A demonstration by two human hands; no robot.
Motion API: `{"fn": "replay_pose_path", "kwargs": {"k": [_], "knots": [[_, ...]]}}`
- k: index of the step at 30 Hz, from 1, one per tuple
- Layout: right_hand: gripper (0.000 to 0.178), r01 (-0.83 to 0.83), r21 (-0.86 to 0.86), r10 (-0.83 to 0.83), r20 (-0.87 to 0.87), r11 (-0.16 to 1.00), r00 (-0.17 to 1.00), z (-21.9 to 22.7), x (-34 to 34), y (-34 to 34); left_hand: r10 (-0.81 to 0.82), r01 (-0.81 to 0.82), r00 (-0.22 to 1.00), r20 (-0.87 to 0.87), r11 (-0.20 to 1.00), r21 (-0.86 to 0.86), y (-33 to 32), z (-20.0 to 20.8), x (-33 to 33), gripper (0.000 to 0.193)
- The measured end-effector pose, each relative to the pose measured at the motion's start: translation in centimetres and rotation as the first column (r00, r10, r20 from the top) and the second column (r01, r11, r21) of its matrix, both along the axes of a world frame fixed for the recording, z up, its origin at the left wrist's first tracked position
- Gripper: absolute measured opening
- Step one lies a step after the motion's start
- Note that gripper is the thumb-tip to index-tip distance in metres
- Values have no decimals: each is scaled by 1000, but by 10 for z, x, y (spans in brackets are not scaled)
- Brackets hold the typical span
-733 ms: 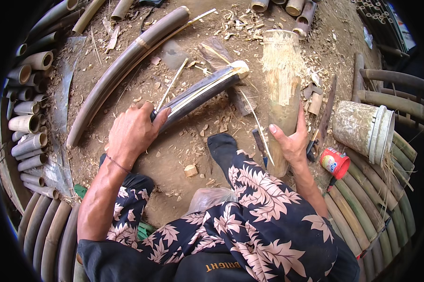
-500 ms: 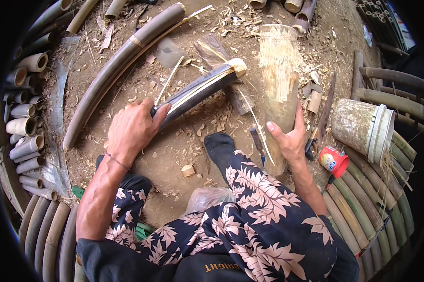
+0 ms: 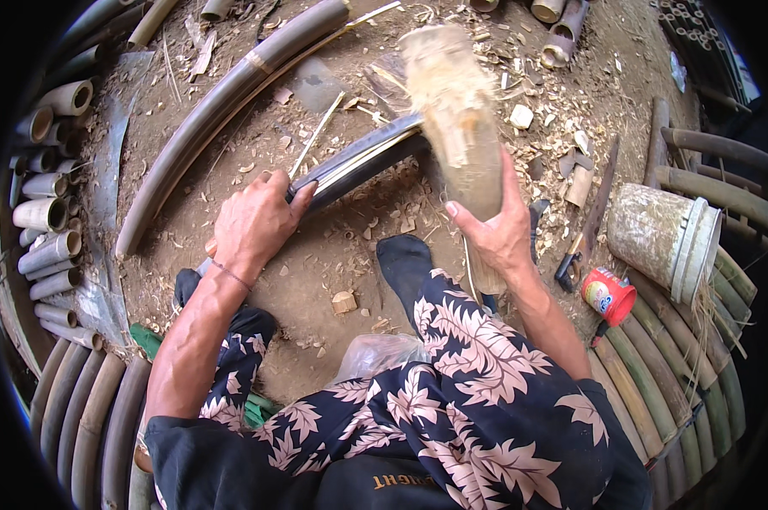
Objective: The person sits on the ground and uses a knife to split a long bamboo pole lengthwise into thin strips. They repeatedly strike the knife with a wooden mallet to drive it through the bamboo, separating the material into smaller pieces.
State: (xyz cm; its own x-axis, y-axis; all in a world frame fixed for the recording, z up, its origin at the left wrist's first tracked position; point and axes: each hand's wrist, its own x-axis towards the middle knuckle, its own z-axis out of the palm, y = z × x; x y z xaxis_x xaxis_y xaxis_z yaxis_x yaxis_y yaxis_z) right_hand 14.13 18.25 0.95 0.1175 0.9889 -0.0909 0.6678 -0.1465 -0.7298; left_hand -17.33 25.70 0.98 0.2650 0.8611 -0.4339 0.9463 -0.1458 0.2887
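Note:
My left hand is closed round the near end of a dark bamboo tube with a pale split strip along its top. A bit of orange-brown and a grey edge show beside that wrist; I cannot make out what they belong to. In my right hand is a thick wooden mallet, gripped by its lower part. Its upper part is pale, frayed and blurred by motion. The mallet covers the tube's far end, and whether they touch I cannot tell.
A long dark bamboo pole lies at the left. Shavings litter the dirt floor. On the right are a saw, a red cup and a dirty white bucket on its side. Cut bamboo tubes are stacked along the left edge.
My right hand has swung the mallet leftward, over the far end of the bamboo tube. My left hand keeps its hold on the tube. The view has shifted slightly.

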Motion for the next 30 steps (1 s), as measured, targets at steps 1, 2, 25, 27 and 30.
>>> {"fn": "replay_pose_path", "kwargs": {"k": [1,2,25,27,30], "knots": [[107,39,14,-38,-60,999,997,1,-3,1,5,-5,1000,6,1000,9,2,0,0,47],[106,15,-23,-16,-37,1000,999,1,-6,2,9,-9,1000,8,1000,-8,0,-2,-2,47],[101,130,-38,-135,-195,991,971,30,8,1,146,-139,989,39,981,-137,-25,41,-72,53],[100,144,-56,-153,-212,988,965,35,20,3,197,-186,968,158,979,-86,-23,51,-73,53],[98,192,-25,-194,-192,981,962,48,33,2,170,-143,956,240,982,-126,-1,49,-33,49]]}}
